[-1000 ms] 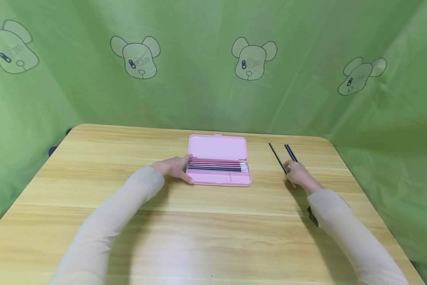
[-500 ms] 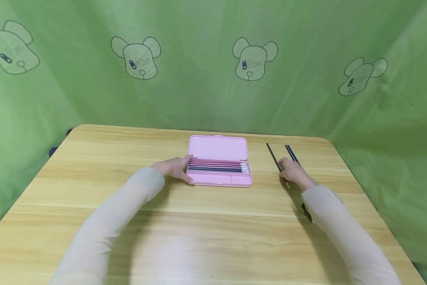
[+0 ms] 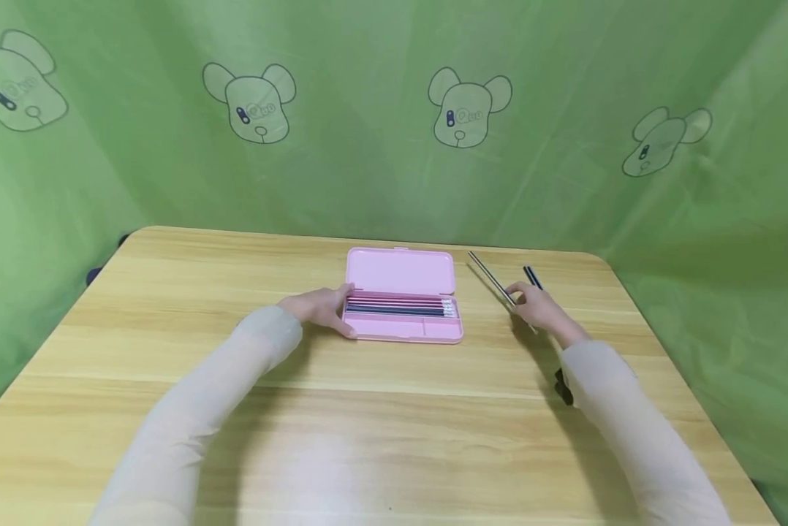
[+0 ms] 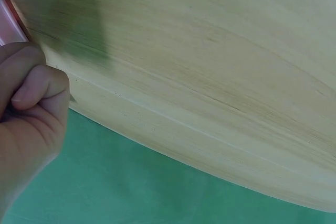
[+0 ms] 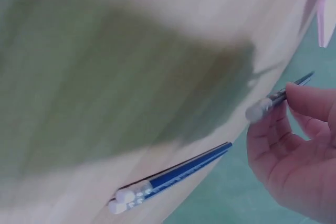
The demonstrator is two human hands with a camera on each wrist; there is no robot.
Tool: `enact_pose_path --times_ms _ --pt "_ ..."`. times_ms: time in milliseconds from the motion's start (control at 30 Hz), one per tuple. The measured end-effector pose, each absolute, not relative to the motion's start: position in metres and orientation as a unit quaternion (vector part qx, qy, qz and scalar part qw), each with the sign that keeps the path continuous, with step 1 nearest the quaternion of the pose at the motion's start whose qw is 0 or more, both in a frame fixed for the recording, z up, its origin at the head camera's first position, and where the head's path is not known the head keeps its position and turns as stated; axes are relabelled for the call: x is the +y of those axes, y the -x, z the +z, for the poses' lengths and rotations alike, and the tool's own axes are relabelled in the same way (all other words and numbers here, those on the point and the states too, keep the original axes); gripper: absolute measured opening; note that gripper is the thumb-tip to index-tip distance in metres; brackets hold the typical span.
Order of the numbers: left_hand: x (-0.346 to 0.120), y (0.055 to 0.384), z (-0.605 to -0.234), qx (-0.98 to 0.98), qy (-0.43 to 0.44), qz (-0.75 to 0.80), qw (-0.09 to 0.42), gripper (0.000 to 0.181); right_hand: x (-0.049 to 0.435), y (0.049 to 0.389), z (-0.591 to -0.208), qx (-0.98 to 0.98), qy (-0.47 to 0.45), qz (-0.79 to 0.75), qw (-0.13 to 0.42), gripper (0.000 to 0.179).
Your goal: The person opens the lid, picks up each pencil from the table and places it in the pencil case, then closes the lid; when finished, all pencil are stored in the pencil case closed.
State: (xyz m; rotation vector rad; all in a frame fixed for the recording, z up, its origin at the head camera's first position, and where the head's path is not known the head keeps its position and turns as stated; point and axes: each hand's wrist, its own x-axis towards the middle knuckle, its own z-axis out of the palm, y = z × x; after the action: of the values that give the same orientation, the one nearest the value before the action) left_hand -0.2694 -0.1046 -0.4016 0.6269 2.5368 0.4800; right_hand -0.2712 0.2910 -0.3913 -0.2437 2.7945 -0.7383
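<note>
A pink pencil case [image 3: 387, 329] lies with its lid [image 3: 400, 270] raised at the back of the table. Several dark and red pencils [image 3: 394, 307] lie side by side in its rear compartment, white erasers to the right. My left hand [image 3: 318, 307] grips the case's left end, thumb at the front and fingers behind. Right of the case, my right hand [image 3: 542, 308] pinches a dark pencil [image 3: 488, 272] between thumb and fingers. In the right wrist view, this pencil's white eraser [image 5: 257, 111] points back toward the camera, above the table. Two blue pencils [image 5: 181, 174] lie together near that hand.
The wooden table [image 3: 368, 438] has a rounded far edge. Green curtain [image 3: 368, 183] with printed mouse heads hangs behind it and along both sides. The case's smaller front compartments [image 3: 441, 330] show bare pink bottoms.
My right hand has moved slightly left, and the pencil in it has lifted off the table, its far end swinging left toward the case. The left hand holds still.
</note>
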Motion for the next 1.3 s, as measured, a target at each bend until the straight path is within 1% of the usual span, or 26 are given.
enact_pose_path --times_ms 133,267,433,800,1300 --pt "-0.105 0.27 -0.402 0.927 -0.229 0.177 0.239 0.105 0.286 0.272 -0.387 0.953 0.113 -0.269 0.085 0.033" --pt "-0.105 0.27 -0.402 0.926 -0.229 0.18 0.241 0.105 0.277 0.274 -0.39 0.942 0.172 -0.282 0.064 0.029" --pt "-0.105 0.269 -0.401 0.925 -0.232 0.181 0.24 0.104 0.259 0.274 -0.396 0.926 0.212 -0.305 0.067 0.028" --pt "-0.105 0.268 -0.4 0.925 -0.23 0.184 0.241 0.102 0.213 0.276 -0.398 0.914 0.286 -0.281 0.054 0.024" --pt "-0.104 0.27 -0.402 0.927 -0.226 0.178 0.239 0.103 0.176 0.283 -0.411 0.902 0.362 -0.232 0.04 0.024"
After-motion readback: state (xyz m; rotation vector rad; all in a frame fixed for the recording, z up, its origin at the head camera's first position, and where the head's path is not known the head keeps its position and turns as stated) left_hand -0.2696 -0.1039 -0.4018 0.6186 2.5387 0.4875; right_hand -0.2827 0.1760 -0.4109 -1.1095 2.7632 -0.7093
